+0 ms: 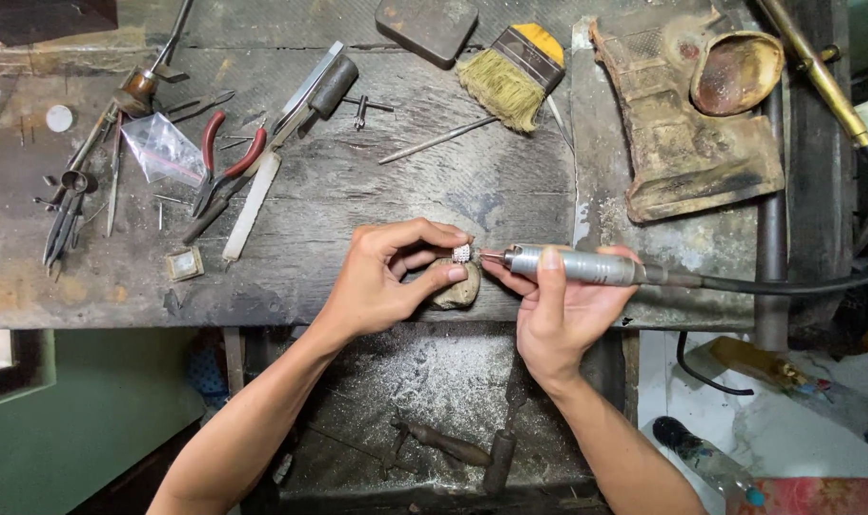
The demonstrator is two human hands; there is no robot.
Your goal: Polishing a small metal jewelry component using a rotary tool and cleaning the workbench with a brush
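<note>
Head view, looking down on a worn wooden jeweller's bench (357,191). The left hand (391,277) is closed in a pinch, thumb and fingers gripping a small, pale, textured metal piece (462,253), probably a ring or setting, and bracing it on a rounded bench peg (458,286) at the front edge of the bench. The right hand (558,310) is wrapped around a silver rotary handpiece (572,265), held like a pen, its fine bur tip touching or just beside the metal piece; a dark flexible shaft (786,284) leads away to the right. The step in hand appears to be grinding or finishing the piece's surface. The next move would call for a steady left-hand grip, light pressure on the bur, and small turns of the piece to present fresh surface. Red-handled pliers (226,164), a white file (251,207), a flat brush (510,76) and a dark tin (426,29) lie well apart at the back; metal dust coats the catch tray (434,381) below.
</note>
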